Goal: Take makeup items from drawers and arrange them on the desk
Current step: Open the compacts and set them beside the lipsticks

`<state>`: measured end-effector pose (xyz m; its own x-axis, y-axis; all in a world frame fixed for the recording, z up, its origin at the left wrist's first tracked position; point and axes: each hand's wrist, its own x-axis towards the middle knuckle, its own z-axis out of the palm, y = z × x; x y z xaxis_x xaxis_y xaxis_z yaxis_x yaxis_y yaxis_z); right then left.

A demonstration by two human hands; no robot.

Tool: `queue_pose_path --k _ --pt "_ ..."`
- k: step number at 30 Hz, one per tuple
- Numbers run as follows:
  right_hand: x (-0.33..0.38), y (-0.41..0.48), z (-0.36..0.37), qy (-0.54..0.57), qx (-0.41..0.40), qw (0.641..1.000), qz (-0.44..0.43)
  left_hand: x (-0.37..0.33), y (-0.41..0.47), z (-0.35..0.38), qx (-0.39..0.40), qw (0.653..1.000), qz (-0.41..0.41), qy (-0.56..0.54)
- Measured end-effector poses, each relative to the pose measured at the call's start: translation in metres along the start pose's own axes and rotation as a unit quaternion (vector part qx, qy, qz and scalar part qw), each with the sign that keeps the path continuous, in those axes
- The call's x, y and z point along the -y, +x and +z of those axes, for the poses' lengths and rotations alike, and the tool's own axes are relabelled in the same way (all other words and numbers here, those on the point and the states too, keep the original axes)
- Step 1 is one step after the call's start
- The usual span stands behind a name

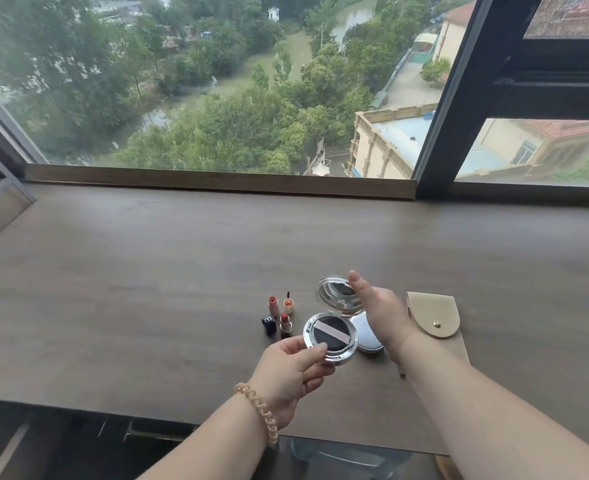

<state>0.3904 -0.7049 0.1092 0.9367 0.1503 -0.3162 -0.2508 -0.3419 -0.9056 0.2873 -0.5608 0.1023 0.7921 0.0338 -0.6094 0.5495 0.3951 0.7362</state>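
A round silver cushion compact (331, 336) is held open just above the wooden desk (147, 271). My left hand (291, 374) pinches its base at the near rim; a dark puff with a pale strap lies inside. My right hand (379, 311) holds the mirrored lid (338, 295) tilted up. To the left stand two open lip tints (281, 303), an open red lipstick (285, 325) and a dark lipstick cap (269, 324). A second white closed compact (367, 336) lies under my right wrist.
A beige snap-flap pouch (431, 318) lies right of my right hand. A raised wooden sill (217, 181) and a dark window frame (449, 133) bound the desk's far edge. An open drawer (154, 431) shows below the near edge.
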Motion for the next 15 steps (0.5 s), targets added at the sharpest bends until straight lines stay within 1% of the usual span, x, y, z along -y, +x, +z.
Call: queue_pose_path --k 3,6,7,10,15 --pt "-0.006 0.006 0.005 -0.074 -0.007 0.997 0.012 0.009 0.007 -0.002 -0.023 1.000 -0.011 -0.015" --pt "-0.013 0.008 0.001 -0.076 -0.028 0.997 -0.006 0.014 0.015 0.001 -0.057 0.998 -0.023 -0.033" --pt "-0.018 0.010 -0.003 -0.095 -0.037 0.995 -0.013 0.016 0.020 0.002 -0.069 0.997 -0.025 -0.031" --pt "-0.036 0.012 -0.013 -0.173 -0.069 0.982 -0.032 0.021 0.037 0.007 -0.098 0.995 -0.022 -0.020" --pt "-0.068 0.011 -0.023 -0.298 -0.068 0.952 -0.032 0.035 0.061 0.014 -0.138 0.990 -0.034 -0.027"
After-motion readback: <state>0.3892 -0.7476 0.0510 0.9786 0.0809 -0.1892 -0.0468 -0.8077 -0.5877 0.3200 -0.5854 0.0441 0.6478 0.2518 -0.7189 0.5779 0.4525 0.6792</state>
